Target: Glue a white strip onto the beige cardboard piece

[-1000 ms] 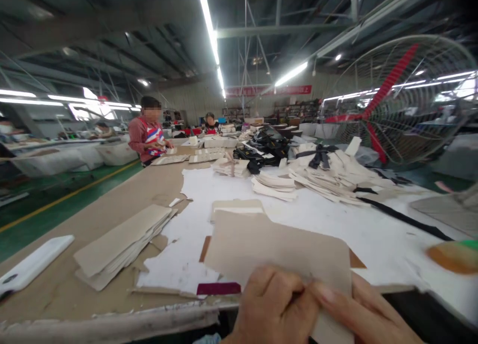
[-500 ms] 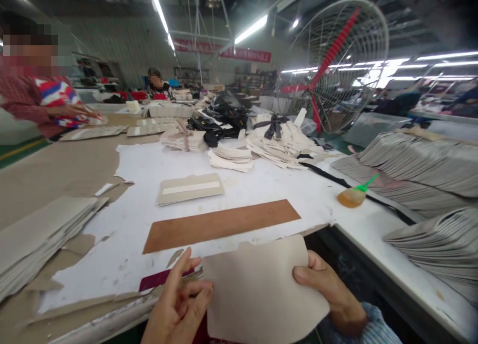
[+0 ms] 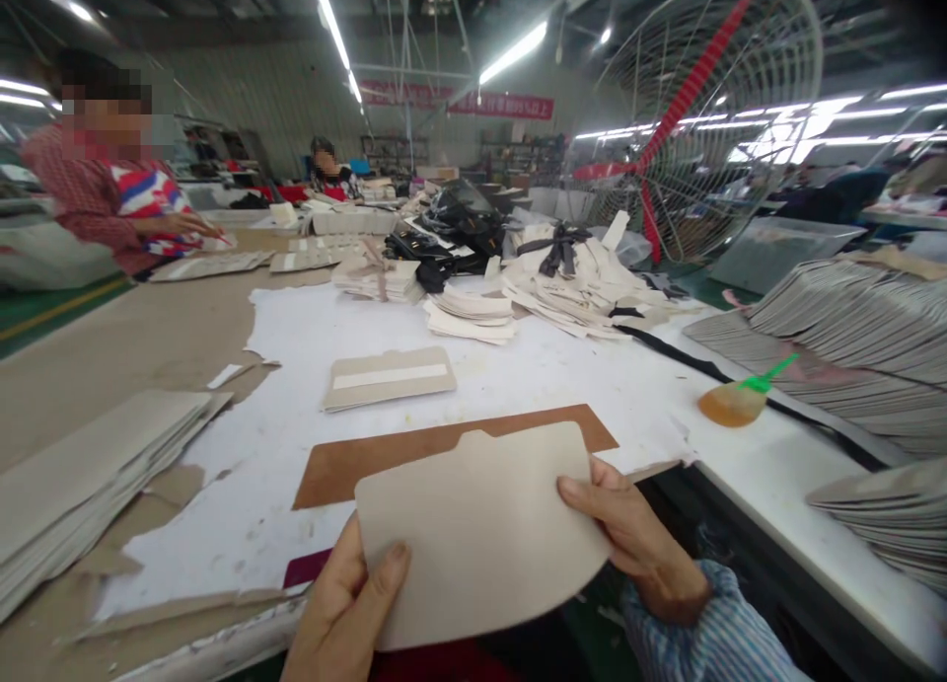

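Gripping beige card (image 3: 473, 524), both hands

Counts, placed relative to the one brown strip (image 3: 451, 445): two hands, left hand (image 3: 347, 613) and right hand (image 3: 636, 544), share one beige tabbed card (image 3: 480, 534) just in front of it. Behind it lies one taped card set (image 3: 389, 378), to its right one glue brush (image 3: 740, 398). Far behind it are two other people (image 3: 110, 189) and one caged fan (image 3: 695, 119).

Fan (image 3: 695, 119); brown strip (image 3: 414, 450); perhaps a brush (image 3: 740, 398)
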### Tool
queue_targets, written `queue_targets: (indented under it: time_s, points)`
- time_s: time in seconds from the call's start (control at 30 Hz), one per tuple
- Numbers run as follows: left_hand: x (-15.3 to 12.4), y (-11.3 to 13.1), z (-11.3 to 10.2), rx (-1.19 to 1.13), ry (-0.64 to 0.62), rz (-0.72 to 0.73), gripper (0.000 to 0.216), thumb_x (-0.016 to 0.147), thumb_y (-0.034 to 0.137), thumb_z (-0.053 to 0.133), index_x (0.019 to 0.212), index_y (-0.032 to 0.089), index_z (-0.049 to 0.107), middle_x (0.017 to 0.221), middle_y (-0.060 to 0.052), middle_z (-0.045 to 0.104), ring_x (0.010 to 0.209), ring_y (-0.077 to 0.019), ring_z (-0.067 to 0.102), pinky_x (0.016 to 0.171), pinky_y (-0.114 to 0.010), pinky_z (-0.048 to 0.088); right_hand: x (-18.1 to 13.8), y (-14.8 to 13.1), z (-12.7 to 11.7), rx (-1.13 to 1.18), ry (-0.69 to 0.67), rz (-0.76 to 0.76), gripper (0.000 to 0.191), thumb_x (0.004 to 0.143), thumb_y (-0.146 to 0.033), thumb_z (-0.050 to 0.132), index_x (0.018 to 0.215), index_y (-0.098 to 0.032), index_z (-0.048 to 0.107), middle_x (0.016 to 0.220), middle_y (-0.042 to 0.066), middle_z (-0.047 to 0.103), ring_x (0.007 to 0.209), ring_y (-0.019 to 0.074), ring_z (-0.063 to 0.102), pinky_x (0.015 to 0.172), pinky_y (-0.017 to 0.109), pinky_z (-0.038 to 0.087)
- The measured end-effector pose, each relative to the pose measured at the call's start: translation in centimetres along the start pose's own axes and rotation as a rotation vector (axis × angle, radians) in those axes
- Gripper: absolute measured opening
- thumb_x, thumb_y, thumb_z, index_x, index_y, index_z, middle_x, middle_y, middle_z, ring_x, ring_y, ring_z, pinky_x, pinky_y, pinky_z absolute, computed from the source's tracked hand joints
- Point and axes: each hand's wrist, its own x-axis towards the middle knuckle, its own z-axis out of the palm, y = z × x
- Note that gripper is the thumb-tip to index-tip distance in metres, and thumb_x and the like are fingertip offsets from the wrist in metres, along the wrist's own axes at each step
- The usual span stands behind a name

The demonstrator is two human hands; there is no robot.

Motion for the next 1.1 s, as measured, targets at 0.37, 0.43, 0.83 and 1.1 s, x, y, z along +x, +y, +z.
queue_targets:
  time_s: [0.37,0.43,0.83,1.1]
  points:
    - [6.9,0.6,-0.2,1.238,0.391,0.234,0.054,0.101,0.032,0.046,0.151,0.012,0.042,0.139,-0.02,0.064,0.115,-0.0383,0.069,0.098,-0.052,0.052,6.2,0.1,-0.2,-1.409,0.335,-0.126,0.041,0.091,-0.029,0.069,0.128,-0.014,0.059,0.084,0.006,0.069,0.077,0.026,0.064,0.07,0.034,0.039]
    - [7.2,-0.2,-0.6,1.28,0.396,0.328,0.047,0.103,0.033,0.043,0.143,0.008,0.051,0.138,-0.021,0.064,0.122,-0.0361,0.065,0.101,-0.049,0.051,6.3,0.2,-0.4,-1.422,0.323,-0.118,0.04,0.092,-0.03,0.068,0.127,-0.013,0.06,0.08,0.004,0.067,0.075,0.0241,0.062,0.069,0.033,0.038]
    - [7.3,-1.1,-0.9,1.558,0.44,0.395,0.039,0.107,0.033,0.039,0.135,0.013,0.058,0.116,-0.013,0.067,0.087,-0.0259,0.069,0.067,-0.035,0.052,7.0,0.1,-1.0,-1.448,0.311,-0.076,0.033,0.093,-0.032,0.071,0.121,-0.014,0.07,0.072,0.001,0.063,0.072,0.0219,0.062,0.066,0.031,0.036]
    - [7.6,-1.7,-1.8,1.678,0.449,0.474,0.039,0.108,0.036,0.037,0.13,0.02,0.064,0.1,-0.008,0.055,0.077,-0.0224,0.064,0.059,-0.031,0.047,6.4,-0.5,-0.5,-1.549,0.298,-0.061,0.03,0.096,-0.04,0.067,0.118,-0.021,0.073,0.093,0.007,0.077,0.089,0.0292,0.07,0.074,0.036,0.041]
